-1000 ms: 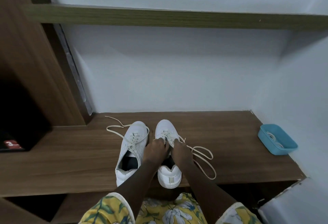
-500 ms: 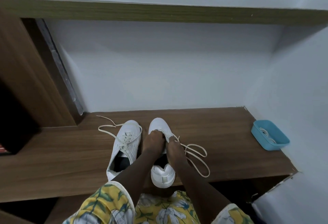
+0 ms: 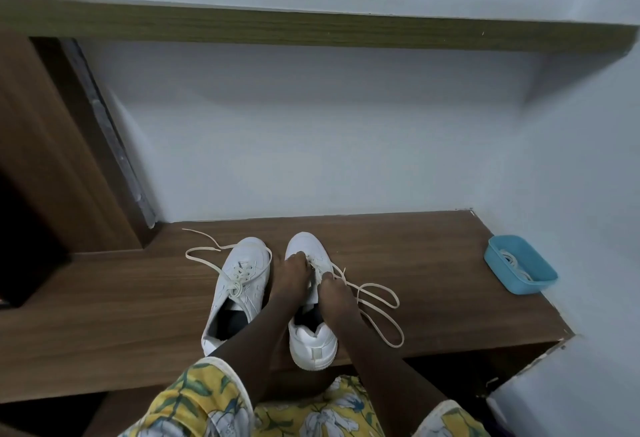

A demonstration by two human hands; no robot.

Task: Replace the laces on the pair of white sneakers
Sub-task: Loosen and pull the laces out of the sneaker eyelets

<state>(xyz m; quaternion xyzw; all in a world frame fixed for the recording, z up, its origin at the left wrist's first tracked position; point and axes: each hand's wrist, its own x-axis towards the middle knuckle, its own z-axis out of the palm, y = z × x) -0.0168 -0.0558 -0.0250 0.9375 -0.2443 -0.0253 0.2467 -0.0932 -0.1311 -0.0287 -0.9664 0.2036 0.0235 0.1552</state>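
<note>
**Old laces only part undone, new ones waiting**

The wooden bench carries everything. At its middle stand the two white sneakers side by side, toes towards the wall, heels at the front edge. The left sneaker keeps its cream lace threaded through all the eyelets that show. Only the bow is undone, and the left lace trails loose over the bench top to the left. The right sneaker is the one in hand, and its lace also looks threaded for most of its length. The loose ends of the right lace lie in long loops on the bench top to the right.

At the bench's right end sits a blue tray with a coil of pale laces inside, probably the replacements, as yet untouched.

The left hand lies over the front of the right sneaker's lacing, fingers bent down onto it. Whether it nips a strand or only steadies the shoe cannot be told. The right hand pinches the right lace close by the upper eyelets.

My reading: the work is at its start. Both old laces must come fully out, then both sneakers need fresh ones threaded and tied.

No brand, label or writing can be read on anything on the bench
</note>
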